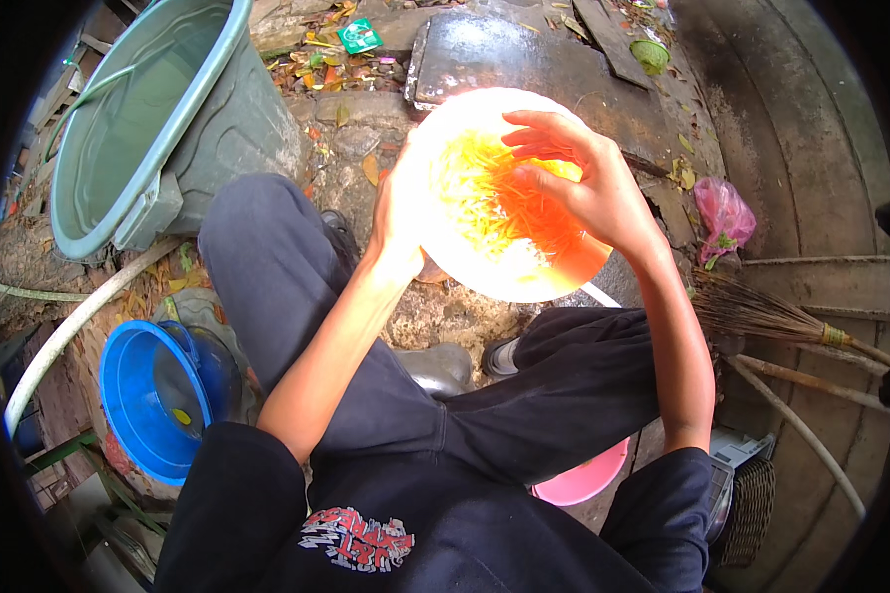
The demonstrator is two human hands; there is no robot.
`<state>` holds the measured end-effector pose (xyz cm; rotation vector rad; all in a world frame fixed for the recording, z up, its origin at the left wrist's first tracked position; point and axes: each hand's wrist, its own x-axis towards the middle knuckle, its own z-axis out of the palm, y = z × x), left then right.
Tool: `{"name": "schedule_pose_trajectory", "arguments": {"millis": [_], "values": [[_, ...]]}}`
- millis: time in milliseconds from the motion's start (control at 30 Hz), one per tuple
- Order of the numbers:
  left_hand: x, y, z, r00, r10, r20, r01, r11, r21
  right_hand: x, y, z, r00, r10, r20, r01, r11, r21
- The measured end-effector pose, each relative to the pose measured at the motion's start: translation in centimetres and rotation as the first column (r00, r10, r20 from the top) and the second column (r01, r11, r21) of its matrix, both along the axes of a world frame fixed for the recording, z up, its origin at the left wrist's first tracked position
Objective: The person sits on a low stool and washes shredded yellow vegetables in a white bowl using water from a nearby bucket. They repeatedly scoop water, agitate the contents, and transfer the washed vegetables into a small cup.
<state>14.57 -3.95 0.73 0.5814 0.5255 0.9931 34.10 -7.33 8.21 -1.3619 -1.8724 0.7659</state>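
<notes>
A round basin (482, 282), overexposed to white with an orange patch at its lower right, is held up above my knees. Inside lie thin orange shreds (482, 200) that look like grated carrot. My left hand (397, 219) grips the left side of the basin, its fingers partly lost in the glare. Over the right side of the basin hovers my right hand (571, 167), thumb and curved fingers apart. I see nothing between them, and whether the fingertips touch the shreds is unclear.
A large green-grey tub (222, 126) of water stands at upper left, with a blue bucket (119, 400) below it. To the right are a pink plastic bag (723, 211), a stick broom (764, 307) and poles (801, 422). A pink basin (586, 474) sits beside my thigh.
</notes>
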Motion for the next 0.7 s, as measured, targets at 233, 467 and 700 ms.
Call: {"name": "schedule_pose_trajectory", "arguments": {"millis": [233,467,700], "values": [[0.0,-0.4,0.8,1.000,0.012,-0.009,-0.011,1.000,0.020,0.3,0.3,-0.3,0.997,-0.051,-0.060,0.050,0.998,-0.026],[-0.2,-0.1,0.3,1.000,0.001,-0.021,-0.001,1.000,0.000,0.9,0.9,-0.9,0.962,-0.073,-0.264,0.057,0.996,-0.069],[-0.1,0.0,-0.1,1.000,-0.003,0.012,0.002,0.999,0.033,1.1,0.7,-0.7,0.964,-0.166,-0.209,0.147,0.984,-0.103]]}}
